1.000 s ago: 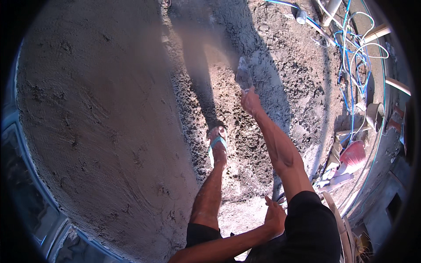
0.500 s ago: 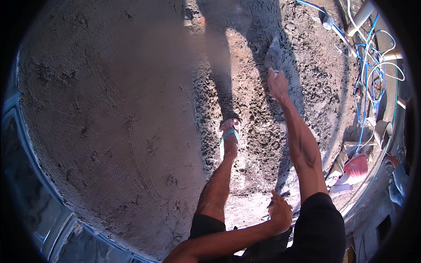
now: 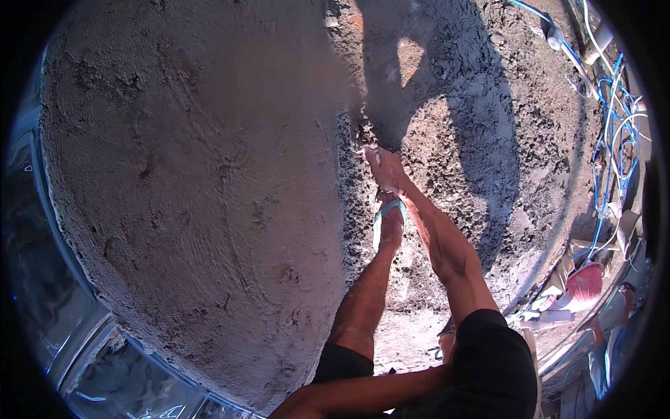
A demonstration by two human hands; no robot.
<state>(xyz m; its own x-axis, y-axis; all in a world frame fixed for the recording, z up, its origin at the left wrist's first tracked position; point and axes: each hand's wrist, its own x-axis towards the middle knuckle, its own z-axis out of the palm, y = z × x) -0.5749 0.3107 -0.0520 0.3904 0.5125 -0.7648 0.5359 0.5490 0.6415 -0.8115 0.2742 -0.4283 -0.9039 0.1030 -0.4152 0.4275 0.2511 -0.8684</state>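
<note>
My right hand (image 3: pixel 384 170) is closed around the handle of a trowel (image 3: pixel 377 158), just above my sandalled foot (image 3: pixel 391 222). The trowel's blade is hard to make out in the shadow there. The hand is at the border between a smoothed grey mortar layer (image 3: pixel 209 209) on the left and a rough, pitted surface (image 3: pixel 481 181) on the right. My left forearm (image 3: pixel 377 393) crosses the lower edge toward the right. Its hand is mostly or wholly hidden behind the dark cloth by my right arm, so its fingers cannot be read.
Tangled blue and white cables (image 3: pixel 618 140) lie along the right edge, near a hammer-like tool (image 3: pixel 556 40). A red container (image 3: pixel 585 285) stands among scraps at the lower right. A shiny framed panel (image 3: pixel 56 293) borders the mortar at the lower left.
My right hand has swung left and toward me with the trowel, from the rough area to the mortar's edge. My left hand has gone from plain sight to behind the dark cloth.
</note>
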